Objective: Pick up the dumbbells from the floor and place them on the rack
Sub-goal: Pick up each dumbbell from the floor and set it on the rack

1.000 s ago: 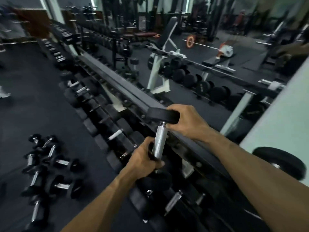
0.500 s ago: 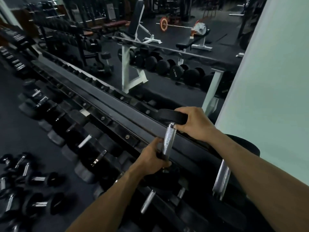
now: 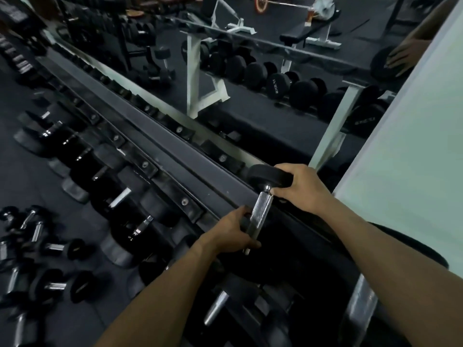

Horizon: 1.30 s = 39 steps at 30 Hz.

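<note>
A black rubber-headed dumbbell with a knurled chrome handle (image 3: 261,212) is held tilted over the long dark steel rack (image 3: 175,149), apparently to seat it. Its far head is gripped by the right hand (image 3: 299,187), its near end by the left hand (image 3: 231,235). Well left of that hand, small chrome-handled dumbbells (image 3: 37,249) are left lying on the floor.

Both bare forearms reach forward from the lower edge of the view. The left hand (image 3: 229,234) is curled, knuckles up, thumb pointing right. The right hand (image 3: 299,187) sits farther forward and higher, fingers bent downward and thumb tucked beneath; its fingertips are hidden, so apparently gripping.
</note>
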{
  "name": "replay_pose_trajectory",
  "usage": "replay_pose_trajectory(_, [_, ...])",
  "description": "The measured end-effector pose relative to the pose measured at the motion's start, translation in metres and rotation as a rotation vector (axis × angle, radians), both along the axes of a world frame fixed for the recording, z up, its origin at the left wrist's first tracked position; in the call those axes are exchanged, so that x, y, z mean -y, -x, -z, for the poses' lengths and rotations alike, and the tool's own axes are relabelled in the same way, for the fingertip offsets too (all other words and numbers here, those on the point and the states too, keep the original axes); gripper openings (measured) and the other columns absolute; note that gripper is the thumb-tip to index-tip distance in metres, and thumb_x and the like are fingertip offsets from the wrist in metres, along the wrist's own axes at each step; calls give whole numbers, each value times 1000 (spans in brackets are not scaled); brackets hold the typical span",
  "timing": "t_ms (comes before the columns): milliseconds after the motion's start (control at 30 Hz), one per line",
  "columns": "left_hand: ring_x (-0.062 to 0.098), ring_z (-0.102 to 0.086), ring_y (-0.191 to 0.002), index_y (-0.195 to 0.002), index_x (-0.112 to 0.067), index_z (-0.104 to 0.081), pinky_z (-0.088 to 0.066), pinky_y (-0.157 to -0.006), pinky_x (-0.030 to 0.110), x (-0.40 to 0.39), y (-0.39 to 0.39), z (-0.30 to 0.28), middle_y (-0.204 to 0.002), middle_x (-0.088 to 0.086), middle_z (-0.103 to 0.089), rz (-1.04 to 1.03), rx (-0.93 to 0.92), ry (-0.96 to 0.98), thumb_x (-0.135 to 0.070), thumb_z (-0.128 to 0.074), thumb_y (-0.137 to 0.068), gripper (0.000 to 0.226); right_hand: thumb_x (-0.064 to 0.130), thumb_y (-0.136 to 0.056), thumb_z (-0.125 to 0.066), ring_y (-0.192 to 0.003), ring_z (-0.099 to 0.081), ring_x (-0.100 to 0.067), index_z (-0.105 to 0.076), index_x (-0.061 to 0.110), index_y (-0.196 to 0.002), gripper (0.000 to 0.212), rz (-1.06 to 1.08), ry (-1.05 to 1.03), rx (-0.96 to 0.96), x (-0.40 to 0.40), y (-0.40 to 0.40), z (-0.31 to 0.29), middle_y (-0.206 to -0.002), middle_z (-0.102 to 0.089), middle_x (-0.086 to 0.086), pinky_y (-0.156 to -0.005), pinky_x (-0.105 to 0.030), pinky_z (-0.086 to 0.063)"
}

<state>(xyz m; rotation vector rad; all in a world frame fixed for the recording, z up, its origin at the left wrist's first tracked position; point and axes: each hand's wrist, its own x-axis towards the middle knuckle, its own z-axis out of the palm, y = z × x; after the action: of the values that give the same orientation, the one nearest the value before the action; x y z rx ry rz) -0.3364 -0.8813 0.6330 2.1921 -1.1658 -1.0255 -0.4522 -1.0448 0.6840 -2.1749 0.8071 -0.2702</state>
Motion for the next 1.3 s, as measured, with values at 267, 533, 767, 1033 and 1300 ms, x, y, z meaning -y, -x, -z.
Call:
replay_pose_trajectory(267, [12, -55, -85, -134, -23, -46, -41, -73, 21, -8, 5, -9, -93, -9, -55, -20, 101, 33, -36, -79, -75, 69, 23, -79, -78, -83, -68, -17, -62, 25, -112, 37, -2, 57, -109, -7, -4, -11, -93, -67, 5, -81, -36, -56])
replay_pose_trajectory(533, [13, -63, -97, -127, -27, -50, -51, -89, 32, -53, -8, -42, -108, -1, -65, -172, 152, 109, -51, -66, -82, 54, 44, -82, -70, -111, -60, -21, -49, 21, -137, 63, -83, 169, -204, -30, -18, -53, -131, -57, -3, -94, -35, -50])
replay_pose_trajectory(767, [13, -59, -100, -124, -21, -55, -43, -83, 23, -137, -29, -86, -110, -2, -64, -259, 335, 162, -41, -65, -85, 45, 45, -84, -68, -124, -53, -23, -46, 19, -141, 66, -290, 274, -125, -101, -67, -106, -136, -52, -5, -101, -36, -45])
replay_pose_trajectory(1033, [22, -60, -106, -130, -25, -48, -48, -88, 35, -284, -64, -131, -120, -1, -56, -418, 565, 90, -45, -59, -86, 50, 47, -86, -65, -132, -45, -24, -38, 20, -146, 71, -601, 385, -113, -228, -143, -153, -143, -45, -5, -104, -34, -40])
replay_pose_trajectory(1300, [28, -61, -98, -129, -23, -45, -50, -82, 42, -457, -94, -152, -111, 4, -56, -536, 646, 43, -46, -60, -84, 53, 48, -87, -63, -127, -49, -26, -37, 22, -146, 69, -855, 486, -127, -401, -216, -180, -139, -47, -5, -102, -40, -43])
